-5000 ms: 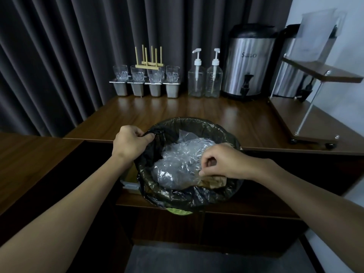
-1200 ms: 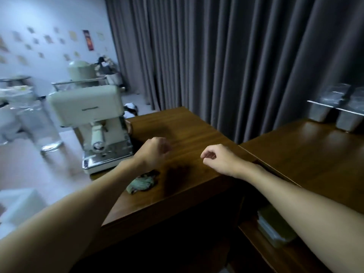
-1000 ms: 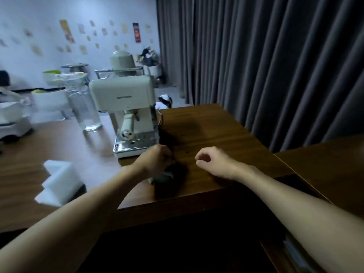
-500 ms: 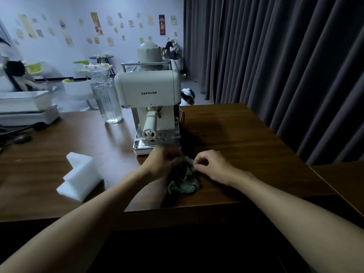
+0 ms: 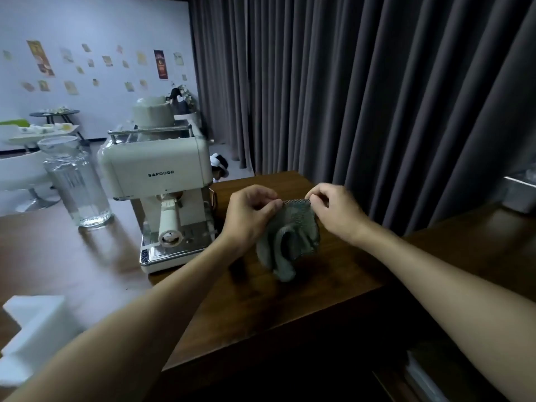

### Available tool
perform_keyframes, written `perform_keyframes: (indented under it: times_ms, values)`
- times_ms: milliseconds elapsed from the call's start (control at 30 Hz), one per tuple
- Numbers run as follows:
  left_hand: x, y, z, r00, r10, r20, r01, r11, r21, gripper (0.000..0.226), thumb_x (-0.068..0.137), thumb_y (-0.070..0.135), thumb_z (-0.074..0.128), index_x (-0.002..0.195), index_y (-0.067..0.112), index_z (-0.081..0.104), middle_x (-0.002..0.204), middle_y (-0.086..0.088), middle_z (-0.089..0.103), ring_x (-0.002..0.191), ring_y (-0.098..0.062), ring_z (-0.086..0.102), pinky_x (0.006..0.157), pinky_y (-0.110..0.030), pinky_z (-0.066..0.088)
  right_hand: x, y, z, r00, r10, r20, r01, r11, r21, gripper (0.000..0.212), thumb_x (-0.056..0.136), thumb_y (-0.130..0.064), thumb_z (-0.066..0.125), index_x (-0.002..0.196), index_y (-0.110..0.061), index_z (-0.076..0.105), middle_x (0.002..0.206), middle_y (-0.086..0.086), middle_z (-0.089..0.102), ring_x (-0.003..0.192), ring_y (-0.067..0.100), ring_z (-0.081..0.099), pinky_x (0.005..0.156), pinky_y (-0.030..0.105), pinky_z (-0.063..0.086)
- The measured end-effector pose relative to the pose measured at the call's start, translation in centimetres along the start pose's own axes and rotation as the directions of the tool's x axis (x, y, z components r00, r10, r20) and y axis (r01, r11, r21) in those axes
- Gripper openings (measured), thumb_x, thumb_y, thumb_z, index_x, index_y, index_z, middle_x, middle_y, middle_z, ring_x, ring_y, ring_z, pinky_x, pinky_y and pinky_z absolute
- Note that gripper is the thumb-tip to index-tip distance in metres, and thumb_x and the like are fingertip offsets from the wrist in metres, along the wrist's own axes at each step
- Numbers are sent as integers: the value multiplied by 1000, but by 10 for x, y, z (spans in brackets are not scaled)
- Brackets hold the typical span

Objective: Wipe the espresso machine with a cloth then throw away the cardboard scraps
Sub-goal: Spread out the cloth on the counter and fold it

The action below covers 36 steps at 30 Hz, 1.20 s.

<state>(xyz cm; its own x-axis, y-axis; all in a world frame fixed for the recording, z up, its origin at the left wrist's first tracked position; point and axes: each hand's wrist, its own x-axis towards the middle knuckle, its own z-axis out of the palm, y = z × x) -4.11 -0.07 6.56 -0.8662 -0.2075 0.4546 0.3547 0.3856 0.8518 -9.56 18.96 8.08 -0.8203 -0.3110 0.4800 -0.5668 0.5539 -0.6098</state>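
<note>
A cream espresso machine (image 5: 156, 172) stands on the brown wooden table (image 5: 304, 288), left of centre. Just to its right, a grey-green cloth (image 5: 290, 242) hangs above the table top. My left hand (image 5: 249, 213) pinches the cloth's upper left corner and my right hand (image 5: 333, 210) pinches its upper right corner, so the top edge is stretched between them. The cloth's lower part droops in folds. No cardboard scraps or bin are in view.
A tall clear glass jar (image 5: 75, 187) stands left of the machine. White foam blocks (image 5: 32, 329) lie at the table's near left. Dark curtains (image 5: 377, 97) hang behind. A metal container (image 5: 522, 192) sits on the right counter, with a shelf below the table at bottom right.
Five seconds ago both hands were at the black-lined bin. The view turned left to the espresso machine; both hands took the cloth off the table and lifted it, spreading its top edge.
</note>
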Motion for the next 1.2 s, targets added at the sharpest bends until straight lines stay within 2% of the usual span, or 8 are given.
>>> perform_keyframes:
  times_ms: [100,233,433,600,667,800,1033,1200]
  values:
    - [14,11,11,996,85,7,-85,996,5,18,83,18,81,91,28,67,82,20,73,79,4,68,68,-10,52,7,3,-16,993,-24,-116,26,1000,16,19,98,-15,51,91,-16,68,84,-7,65,79,8,58,66,18,40]
    - [18,-1,12,974,-29,223,-6,988,155,37,83,17,80,116,14,64,102,5,72,99,-8,68,86,-26,57,10,18,-26,996,2,-89,1,1000,28,19,99,-14,51,96,-12,70,86,-8,63,81,3,57,66,10,38]
    - [13,-33,6,920,-132,368,-66,874,481,13,88,20,76,84,9,71,81,-3,71,74,-22,66,71,-42,56,10,50,-28,993,91,-77,-82,990,113,17,97,-11,57,101,-4,71,91,1,67,90,13,62,75,19,42]
    - [15,-44,3,943,-148,298,-42,836,547,13,91,16,71,89,3,76,86,-8,73,80,-26,68,70,-39,55,15,74,-29,990,142,25,-144,984,107,24,97,-8,56,117,-2,67,111,6,67,107,15,60,93,24,43]
    - [19,-45,3,952,-150,265,-21,836,548,13,93,14,68,89,3,76,84,-4,71,77,-21,66,69,-34,54,18,81,-28,990,135,40,-138,986,95,21,97,-9,56,111,-3,70,107,5,69,104,14,61,90,24,43]
    - [29,-45,5,979,-154,133,74,878,474,17,94,22,69,80,14,72,74,5,67,67,-7,61,60,-23,48,25,93,-27,990,138,29,-139,988,70,19,99,-14,55,95,-7,72,88,5,70,83,14,62,71,27,43]
    - [58,-27,20,983,-185,0,179,954,241,25,86,25,77,82,1,70,75,-12,68,63,-19,58,56,-35,49,46,109,-31,973,232,15,-229,947,225,25,103,-14,46,79,-17,55,61,5,59,44,12,61,40,23,43]
    - [91,-1,24,974,-186,-130,181,982,-44,26,90,13,71,99,-11,66,90,-25,72,68,-28,69,63,-43,63,71,102,-45,987,149,-59,-118,925,362,12,99,-9,52,91,-11,61,86,8,66,63,12,70,57,19,56]
